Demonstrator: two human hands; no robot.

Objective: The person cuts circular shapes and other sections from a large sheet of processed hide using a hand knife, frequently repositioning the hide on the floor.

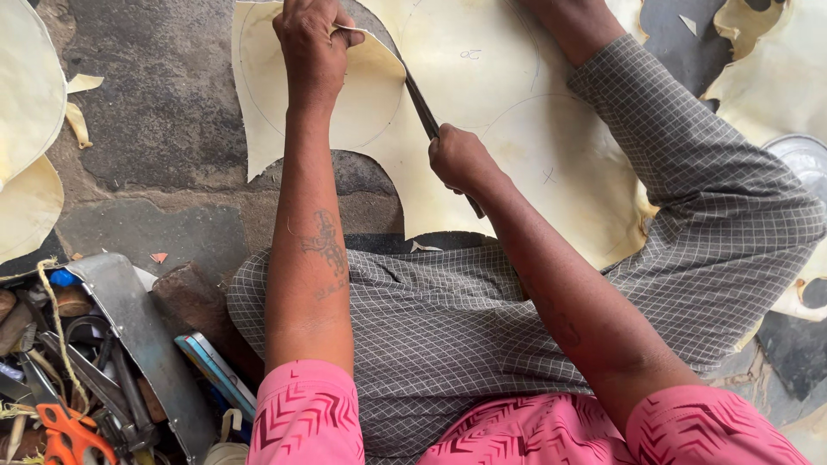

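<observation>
Stone floor (164,112), dark and uneven, with pale offcuts lying at its left edge.

Item 1. Pale sheet (508,112), cream-coloured and stiff-looking, spread flat on the floor ahead of the seated person and partly under the raised knee. Faint circles are drawn on it. A curved cut runs in from the near edge and separates a rounded flap on the left.

Item 2. Checked grey cloth (448,319) over the person's legs; pink patterned sleeves nearest the camera.

Item 3. Metal toolbox (129,336), lower left, open, crowded with pliers, cord and orange-handled snips (65,435).

Item 4. Left hand (312,47), reaching furthest forward. Fingers closed in a pinch on the top edge of the cut flap, lifting it slightly off the floor.

Item 5. Right hand (461,159), nearer the body, fingers wrapped tight around the handle of the blade.

Item 6. Blade (420,105), dark and narrow. Long axis runs from the right fist up and to the left, its tip meeting the sheet just right of the left hand. The handle end shows below the fist. Whether it is a knife or a pair of shears cannot be told.

Relation: the uncut part of the drawn line lies beyond the blade tip, away from the person, between the two hands; the right hand is the nearer to it.
</observation>
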